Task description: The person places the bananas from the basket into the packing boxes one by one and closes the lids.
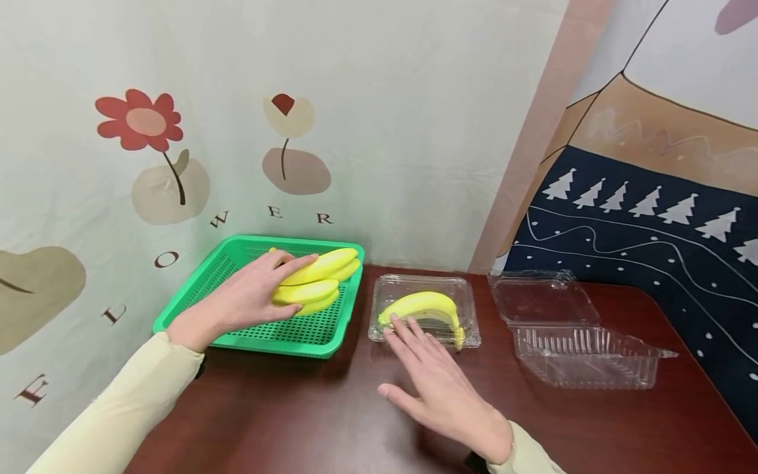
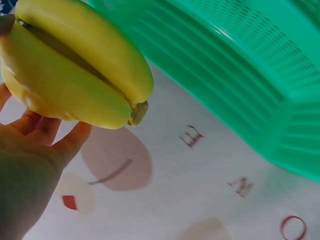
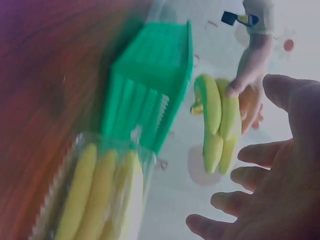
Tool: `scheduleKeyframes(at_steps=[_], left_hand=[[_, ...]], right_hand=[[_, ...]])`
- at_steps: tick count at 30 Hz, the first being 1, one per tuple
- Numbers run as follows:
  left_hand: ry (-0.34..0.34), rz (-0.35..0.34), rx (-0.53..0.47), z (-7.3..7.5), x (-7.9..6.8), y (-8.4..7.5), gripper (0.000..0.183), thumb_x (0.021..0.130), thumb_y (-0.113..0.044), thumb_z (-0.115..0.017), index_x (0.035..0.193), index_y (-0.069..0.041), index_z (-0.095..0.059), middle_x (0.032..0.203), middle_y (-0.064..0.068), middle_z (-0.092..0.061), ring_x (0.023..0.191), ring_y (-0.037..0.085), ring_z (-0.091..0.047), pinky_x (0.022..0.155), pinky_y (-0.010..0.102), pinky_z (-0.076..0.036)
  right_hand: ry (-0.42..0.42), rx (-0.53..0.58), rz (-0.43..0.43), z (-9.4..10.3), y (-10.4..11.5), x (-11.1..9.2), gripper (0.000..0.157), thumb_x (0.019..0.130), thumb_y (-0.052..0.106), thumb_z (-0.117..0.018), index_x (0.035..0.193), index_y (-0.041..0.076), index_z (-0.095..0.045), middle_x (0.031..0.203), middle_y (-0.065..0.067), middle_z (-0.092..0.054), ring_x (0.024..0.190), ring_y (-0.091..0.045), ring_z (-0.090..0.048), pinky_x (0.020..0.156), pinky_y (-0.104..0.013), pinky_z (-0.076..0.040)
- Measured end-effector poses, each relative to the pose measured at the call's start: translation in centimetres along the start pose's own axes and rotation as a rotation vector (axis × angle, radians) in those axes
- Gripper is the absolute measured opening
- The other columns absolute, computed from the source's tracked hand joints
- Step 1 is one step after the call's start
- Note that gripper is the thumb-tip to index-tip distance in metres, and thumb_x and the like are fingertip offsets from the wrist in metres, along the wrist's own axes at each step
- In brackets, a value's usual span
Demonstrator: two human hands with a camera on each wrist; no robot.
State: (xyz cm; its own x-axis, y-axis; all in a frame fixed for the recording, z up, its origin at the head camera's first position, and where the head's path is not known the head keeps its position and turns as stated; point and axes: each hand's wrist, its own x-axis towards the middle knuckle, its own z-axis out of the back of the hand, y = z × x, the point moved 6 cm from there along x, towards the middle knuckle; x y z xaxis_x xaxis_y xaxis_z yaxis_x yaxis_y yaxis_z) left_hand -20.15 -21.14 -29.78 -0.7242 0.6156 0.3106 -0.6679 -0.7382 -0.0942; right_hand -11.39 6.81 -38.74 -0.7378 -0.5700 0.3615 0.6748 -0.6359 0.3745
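My left hand (image 1: 251, 289) grips a bunch of yellow bananas (image 1: 322, 266) above the green basket (image 1: 272, 343). The left wrist view shows the thumb and fingers on opposite sides of that bunch (image 2: 75, 70). A clear plastic box (image 1: 466, 296) stands right of the basket with more bananas (image 1: 423, 303) in it. Through its plastic, several bananas (image 3: 100, 190) appear side by side in the right wrist view. My right hand (image 1: 441, 388) is spread in front of this box, fingertips near its front edge. Whether they touch it I cannot tell.
A second clear plastic box (image 1: 586, 359) stands at the right with its lid (image 1: 541, 299) folded back. All stand on a dark red-brown table (image 1: 296, 408). A printed cloth (image 1: 408, 131) hangs close behind the basket and boxes.
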Motion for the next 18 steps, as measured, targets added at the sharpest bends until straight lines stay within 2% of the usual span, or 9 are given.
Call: scheduleKeyframes(at_steps=[7, 8, 11, 14, 15, 18], left_hand=[[-0.022, -0.085, 0.011, -0.2, 1.5, -3.2, 0.080, 0.080, -0.026, -0.084, 0.152, -0.014, -0.053, 0.116, 0.009, -0.060, 0.101, 0.023, -0.053, 0.074, 0.037, -0.051], [-0.025, -0.097, 0.012, -0.2, 1.7, -3.6, 0.079, 0.079, -0.026, -0.084, 0.152, -0.014, -0.053, 0.115, 0.009, -0.060, 0.100, 0.023, -0.053, 0.074, 0.038, -0.051], [-0.037, -0.123, 0.008, -0.4, 2.3, -4.5, 0.078, 0.079, -0.025, -0.084, 0.151, -0.014, -0.054, 0.115, 0.009, -0.061, 0.098, 0.023, -0.055, 0.093, 0.047, -0.053], [-0.035, -0.141, -0.002, -0.9, 2.8, -5.4, 0.077, 0.080, -0.025, -0.084, 0.150, -0.013, -0.055, 0.115, 0.009, -0.060, 0.097, 0.023, -0.058, 0.109, 0.059, -0.044], [-0.034, -0.146, -0.004, -1.1, 2.9, -5.6, 0.077, 0.080, -0.025, -0.083, 0.150, -0.013, -0.055, 0.115, 0.009, -0.060, 0.096, 0.023, -0.058, 0.112, 0.061, -0.040], [-0.031, -0.163, -0.017, -1.6, 3.3, -6.4, 0.077, 0.080, -0.026, -0.082, 0.151, -0.014, -0.054, 0.115, 0.008, -0.060, 0.097, 0.023, -0.058, 0.113, 0.061, -0.039]], right_hand=[[-0.084, -0.082, -0.072, 3.6, -2.3, -3.1, 0.077, 0.099, 0.051, -0.064, 0.161, 0.013, -0.040, 0.170, -0.004, -0.025, 0.155, -0.033, -0.023, 0.116, -0.062, -0.034], [-0.092, -0.093, -0.088, 4.1, -2.7, -3.5, 0.077, 0.098, 0.050, -0.066, 0.160, 0.012, -0.041, 0.170, -0.004, -0.026, 0.155, -0.034, -0.024, 0.118, -0.059, -0.032], [-0.097, -0.117, -0.138, 5.9, -3.8, -4.3, 0.076, 0.097, 0.050, -0.069, 0.158, 0.013, -0.044, 0.170, -0.002, -0.025, 0.156, -0.032, -0.022, 0.121, -0.056, -0.028], [-0.092, -0.130, -0.192, 7.6, -4.5, -5.0, 0.073, 0.097, 0.050, -0.068, 0.157, 0.014, -0.047, 0.170, 0.000, -0.025, 0.158, -0.028, -0.019, 0.122, -0.055, -0.025], [-0.099, -0.137, -0.201, 8.3, -4.7, -5.3, 0.072, 0.097, 0.050, -0.068, 0.157, 0.014, -0.048, 0.170, 0.000, -0.026, 0.158, -0.028, -0.019, 0.121, -0.058, -0.027], [-0.134, -0.160, -0.227, 10.0, -5.4, -6.1, 0.069, 0.098, 0.047, -0.069, 0.156, 0.014, -0.049, 0.169, -0.001, -0.029, 0.157, -0.029, -0.019, 0.124, -0.053, -0.023]])
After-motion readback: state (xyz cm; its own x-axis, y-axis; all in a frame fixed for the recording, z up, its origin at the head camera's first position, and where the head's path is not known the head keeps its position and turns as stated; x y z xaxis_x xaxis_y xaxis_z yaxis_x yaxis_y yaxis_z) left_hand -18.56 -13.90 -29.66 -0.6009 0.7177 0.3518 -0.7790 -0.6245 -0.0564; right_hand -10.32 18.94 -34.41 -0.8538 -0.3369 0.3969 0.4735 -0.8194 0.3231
